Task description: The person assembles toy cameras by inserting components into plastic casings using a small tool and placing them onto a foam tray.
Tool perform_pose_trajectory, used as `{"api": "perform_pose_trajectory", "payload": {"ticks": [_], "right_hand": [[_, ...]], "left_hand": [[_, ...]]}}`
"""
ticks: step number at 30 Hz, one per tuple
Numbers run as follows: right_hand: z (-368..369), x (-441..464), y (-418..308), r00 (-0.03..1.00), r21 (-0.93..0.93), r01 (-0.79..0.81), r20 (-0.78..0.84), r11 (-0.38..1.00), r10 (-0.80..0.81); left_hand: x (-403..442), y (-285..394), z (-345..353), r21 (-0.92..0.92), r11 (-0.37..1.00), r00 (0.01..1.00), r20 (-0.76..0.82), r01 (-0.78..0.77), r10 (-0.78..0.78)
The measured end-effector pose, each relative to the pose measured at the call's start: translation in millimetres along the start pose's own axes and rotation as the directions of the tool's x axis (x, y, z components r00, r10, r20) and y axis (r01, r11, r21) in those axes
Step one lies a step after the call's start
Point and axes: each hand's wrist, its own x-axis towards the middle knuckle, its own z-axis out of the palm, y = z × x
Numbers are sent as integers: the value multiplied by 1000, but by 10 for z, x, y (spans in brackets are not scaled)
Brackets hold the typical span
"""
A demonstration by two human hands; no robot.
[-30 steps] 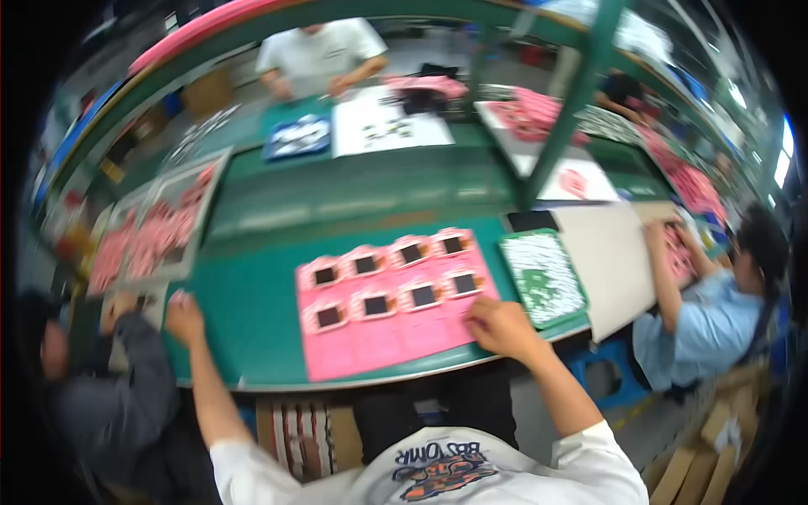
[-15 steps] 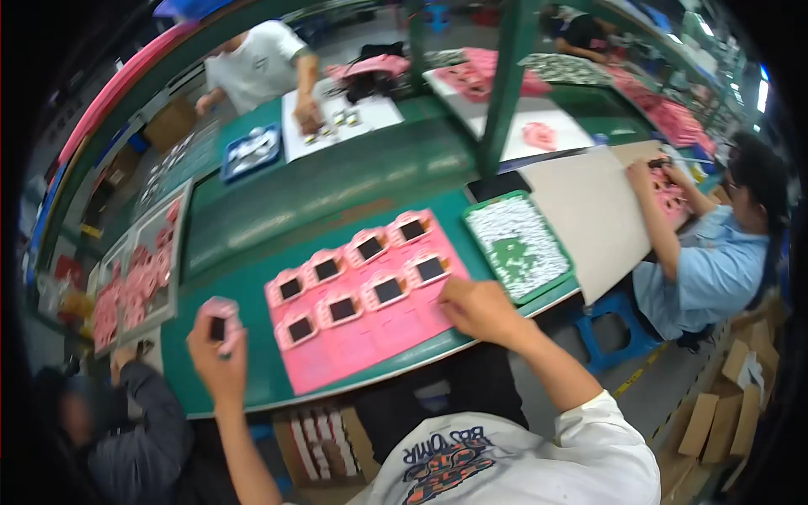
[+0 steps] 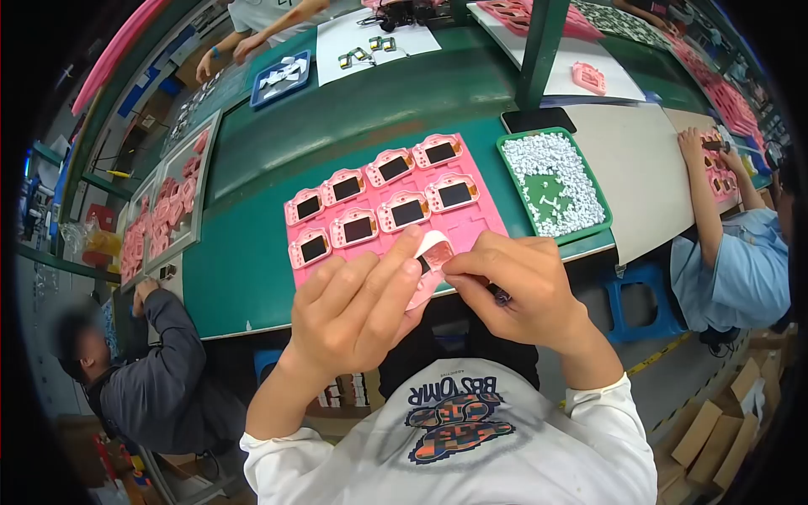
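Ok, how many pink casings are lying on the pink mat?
8 pink casings: four in the far row and four in the nearer row. The left hand and right hand hide part of the pink mat, so more may be covered.

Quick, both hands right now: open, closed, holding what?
Left hand: closed, holding a pink casing.
Right hand: pinched closed at the casing's edge; whether it grips anything can't be told.
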Motion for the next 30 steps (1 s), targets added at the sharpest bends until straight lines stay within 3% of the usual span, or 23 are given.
{"api": "perform_pose_trajectory", "payload": {"ticks": [3, 7, 8, 12, 13, 15, 17, 19, 20, 22, 25, 26, 28, 30], "right_hand": [[-61, -56, 4, 1000, -107, 24, 17, 994, -23], [-187, -29, -38, 988, -320, 76, 150, 944, -29], [-231, -26, -44, 982, -325, 94, 188, 941, -33], [-245, -51, 56, 962, -362, 170, 264, 917, -74], [-290, -62, 48, 963, -380, 167, 261, 910, -68], [-313, -68, 26, 976, -340, 171, 187, 925, -111], [-294, -52, 19, 982, -287, 181, 108, 941, -156], [-278, -50, 12, 979, -295, 201, 98, 934, -179], [-275, -59, 1, 974, -297, 223, 100, 928, -202], [-206, -51, -31, 958, -262, 283, 114, 922, -262], [-168, -73, -29, 957, -201, 274, 153, 941, -246], [-172, -76, -19, 955, -128, 278, 144, 952, -260], [-272, -127, -73, 959, 161, 254, 90, 954, -270], [-356, -160, -136, 976, 593, 179, -8, 785, -216]], "left_hand": [[45, 38, 49, -31, 999, 997, -60, -45, 43], [128, 29, -27, -105, 994, 993, 111, -16, 28], [168, 15, -27, -119, 992, 996, 79, -36, 45], [199, -47, -112, -340, 919, 927, 370, 200, -64], [193, -9, -56, -352, 917, 932, 358, 186, -52], [107, 120, 140, -677, 681, 957, 135, 278, -257], [21, 282, 305, -909, 358, 860, 2, 214, -510], [-28, 598, 379, -984, -13, 713, 136, 175, -687], [-104, 732, 410, -984, -19, 709, 140, 176, -691], [-289, 944, 419, -877, -443, 558, 467, 189, -686], [-322, 942, 363, -811, -474, 468, 586, 343, -662], [-278, 927, 314, -805, -443, 512, 594, 396, -620], [-285, 927, 229, -777, -432, 521, 628, 457, -578], [-265, 893, 236, -785, -457, 608, 616, 418, -501]]}}
